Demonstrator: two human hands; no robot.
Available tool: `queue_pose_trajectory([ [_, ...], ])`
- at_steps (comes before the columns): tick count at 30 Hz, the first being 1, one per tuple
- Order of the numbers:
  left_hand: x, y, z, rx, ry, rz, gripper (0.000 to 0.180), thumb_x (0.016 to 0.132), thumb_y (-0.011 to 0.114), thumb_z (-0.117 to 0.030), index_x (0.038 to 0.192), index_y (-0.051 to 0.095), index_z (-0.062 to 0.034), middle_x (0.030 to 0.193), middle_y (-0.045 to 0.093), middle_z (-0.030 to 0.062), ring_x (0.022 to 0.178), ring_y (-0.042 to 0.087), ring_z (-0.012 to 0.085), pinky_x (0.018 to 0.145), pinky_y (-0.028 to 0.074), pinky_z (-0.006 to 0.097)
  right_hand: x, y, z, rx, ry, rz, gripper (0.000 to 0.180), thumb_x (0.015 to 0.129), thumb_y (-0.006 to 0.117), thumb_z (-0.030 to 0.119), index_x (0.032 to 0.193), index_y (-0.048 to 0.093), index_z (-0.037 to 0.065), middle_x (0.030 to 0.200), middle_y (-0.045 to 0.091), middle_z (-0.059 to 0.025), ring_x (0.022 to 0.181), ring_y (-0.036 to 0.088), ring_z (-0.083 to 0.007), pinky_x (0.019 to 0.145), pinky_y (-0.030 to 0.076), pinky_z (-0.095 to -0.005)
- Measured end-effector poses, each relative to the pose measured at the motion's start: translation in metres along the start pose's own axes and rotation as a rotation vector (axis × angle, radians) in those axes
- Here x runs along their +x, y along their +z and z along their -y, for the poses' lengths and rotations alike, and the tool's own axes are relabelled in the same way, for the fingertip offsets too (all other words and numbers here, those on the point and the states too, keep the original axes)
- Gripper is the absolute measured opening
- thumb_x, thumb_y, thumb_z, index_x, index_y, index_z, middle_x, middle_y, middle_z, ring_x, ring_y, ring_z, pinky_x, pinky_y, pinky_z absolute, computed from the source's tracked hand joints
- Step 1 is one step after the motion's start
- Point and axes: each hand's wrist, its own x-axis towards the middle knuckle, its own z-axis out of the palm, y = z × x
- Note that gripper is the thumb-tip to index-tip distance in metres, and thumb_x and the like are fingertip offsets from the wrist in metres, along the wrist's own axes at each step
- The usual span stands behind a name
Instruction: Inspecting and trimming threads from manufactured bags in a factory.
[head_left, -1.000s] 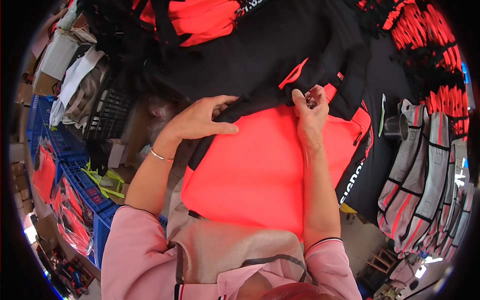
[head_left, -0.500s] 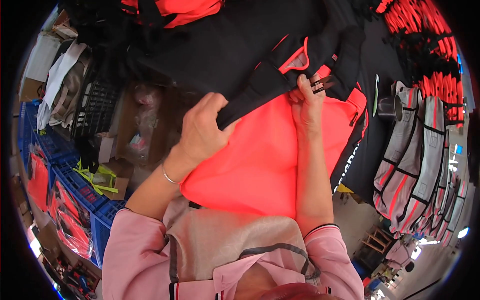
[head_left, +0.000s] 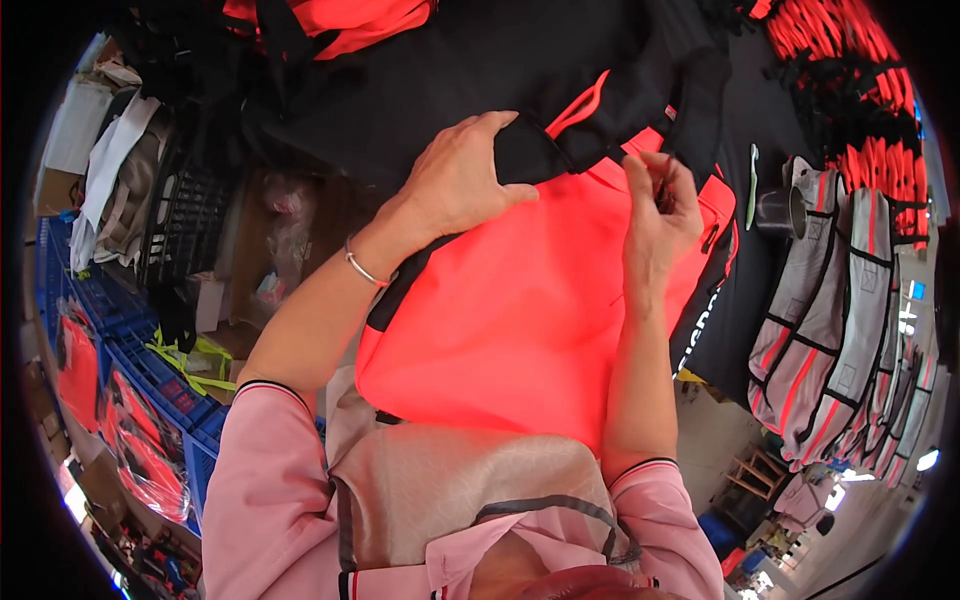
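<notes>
A bright coral-red and black fabric piece (head_left: 500,330), which looks like a sewn bag, spreads over the black cloth and down toward my lap. My left hand (head_left: 455,175) lies on its black edge, thumb and forefinger spread wide apart. Near the red tab at the upper right, my right hand (head_left: 662,215) is closed with thumb and forefinger together. A dark bit of the thread snips (head_left: 664,196) shows inside its curled fingers; their blades are mostly hidden. A red-edged opening (head_left: 580,105) sits in the black part between the hands.
At right hang grey straps with red stripes (head_left: 800,310), beside a dark metal cup (head_left: 775,212) and a pale green-white tool (head_left: 752,188). Red bundles (head_left: 840,60) are piled beyond. Left stand a black crate (head_left: 185,225), a cardboard box (head_left: 250,270) and blue crates (head_left: 130,320) with wrapped red goods.
My left hand has let the black edge go and moved up and right, its fingers spreading. My right hand has shifted slightly right and turned, so the snips' blades no longer show plainly.
</notes>
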Motion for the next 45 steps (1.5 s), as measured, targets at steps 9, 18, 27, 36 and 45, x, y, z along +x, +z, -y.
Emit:
queue_pose_trajectory([
  [9,-0.012,0.015,-0.02,0.028,0.024,-0.158,0.077,0.068,0.083,-0.019,0.133,0.049,0.0026,0.119,0.061,0.0201,0.111,0.06,0.0371,0.093,0.05,0.042,-0.01,0.013,-0.007,-0.779,-0.848,0.265,0.031,0.065,0.072,-0.007,0.092,0.067,0.008,0.085,0.057,-0.0017,0.063,0.061,-0.0212,0.052,0.047,-0.0325],
  [18,-0.017,0.026,-0.012,0.021,0.037,-0.186,0.083,0.067,0.086,-0.022,0.137,0.047,0.0001,0.101,0.061,0.0154,0.083,0.064,0.0316,0.076,0.053,0.041,0.006,0.026,0.016,-0.598,-0.408,0.384,0.011,0.077,0.066,-0.006,0.082,0.061,0.002,0.081,0.06,-0.0121,0.065,0.059,-0.0315,0.06,0.048,-0.0397],
  [27,-0.016,0.028,-0.006,0.023,0.077,-0.219,0.085,0.067,0.086,-0.023,0.138,0.045,-0.0008,0.096,0.06,0.0154,0.08,0.063,0.031,0.073,0.053,0.041,-0.001,-0.019,0.038,-0.423,-0.269,0.185,0.02,0.089,0.072,0.016,0.093,0.064,-0.002,0.078,0.061,0.0013,0.07,0.05,-0.0057,0.063,0.042,-0.0249],
  [36,-0.018,0.025,-0.016,0.073,0.067,-0.152,0.082,0.072,0.083,-0.018,0.138,0.041,0.0042,0.099,0.057,0.0164,0.085,0.065,0.0321,0.074,0.055,0.041,0.005,-0.027,0.029,-0.823,-0.644,0.375,0.023,0.077,0.08,0.009,0.095,0.067,0.001,0.086,0.068,-0.005,0.076,0.061,-0.0165,0.068,0.049,-0.0273],
  [45,-0.02,0.025,-0.014,0.069,0.103,-0.169,0.083,0.07,0.084,-0.016,0.137,0.041,0.0054,0.099,0.058,0.0168,0.083,0.066,0.0315,0.073,0.056,0.04,0.027,-0.016,0.038,-1.033,-1.013,0.476,0.022,0.075,0.078,0.024,0.086,0.063,0.011,0.075,0.059,0.0021,0.069,0.054,-0.0165,0.06,0.041,-0.0306],
])
